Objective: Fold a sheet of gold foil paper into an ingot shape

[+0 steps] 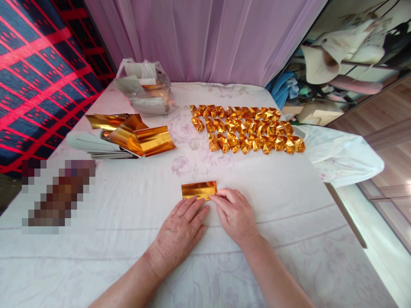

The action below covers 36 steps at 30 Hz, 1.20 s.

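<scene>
A strip of shiny gold foil paper, apparently folded, lies flat on the cloth-covered table in front of me. My left hand rests palm down with fingers stretched out, their tips on the paper's near edge. At the paper's near right corner, my right hand has thumb and fingers pinched together on it. Beyond, several folded gold foil pieces stand in three rows. Loose gold foil sheets are fanned over a stack of pale sheets at the left.
A clear plastic bag with more sheets stands at the table's far left. White plastic hangs by the right edge. Behind are a purple curtain and a cluttered shelf. A blurred-out patch covers something at left.
</scene>
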### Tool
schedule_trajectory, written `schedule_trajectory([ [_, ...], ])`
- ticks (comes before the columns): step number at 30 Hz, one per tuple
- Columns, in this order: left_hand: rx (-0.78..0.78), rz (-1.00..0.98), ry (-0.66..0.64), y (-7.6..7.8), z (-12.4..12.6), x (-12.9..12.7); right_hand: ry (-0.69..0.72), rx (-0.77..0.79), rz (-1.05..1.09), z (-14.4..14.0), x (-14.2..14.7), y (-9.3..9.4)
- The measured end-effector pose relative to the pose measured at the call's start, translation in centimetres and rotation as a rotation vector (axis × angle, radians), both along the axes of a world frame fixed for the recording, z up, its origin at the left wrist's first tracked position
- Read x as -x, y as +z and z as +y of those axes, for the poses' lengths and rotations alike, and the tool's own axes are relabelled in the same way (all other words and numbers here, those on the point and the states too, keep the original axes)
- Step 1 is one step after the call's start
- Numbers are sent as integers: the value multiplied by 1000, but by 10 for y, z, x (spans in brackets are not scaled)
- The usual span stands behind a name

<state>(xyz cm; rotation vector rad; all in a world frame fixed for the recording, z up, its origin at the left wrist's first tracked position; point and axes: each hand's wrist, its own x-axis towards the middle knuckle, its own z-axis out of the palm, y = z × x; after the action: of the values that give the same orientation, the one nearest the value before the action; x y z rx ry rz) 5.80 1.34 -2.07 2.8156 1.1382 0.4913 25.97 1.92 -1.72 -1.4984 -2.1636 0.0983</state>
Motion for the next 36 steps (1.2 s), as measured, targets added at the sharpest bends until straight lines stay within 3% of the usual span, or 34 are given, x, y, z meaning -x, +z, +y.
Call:
schedule_trajectory([
  [36, 18, 4, 15, -2, -2, -1, 15, 40, -20, -6, -6, 0],
])
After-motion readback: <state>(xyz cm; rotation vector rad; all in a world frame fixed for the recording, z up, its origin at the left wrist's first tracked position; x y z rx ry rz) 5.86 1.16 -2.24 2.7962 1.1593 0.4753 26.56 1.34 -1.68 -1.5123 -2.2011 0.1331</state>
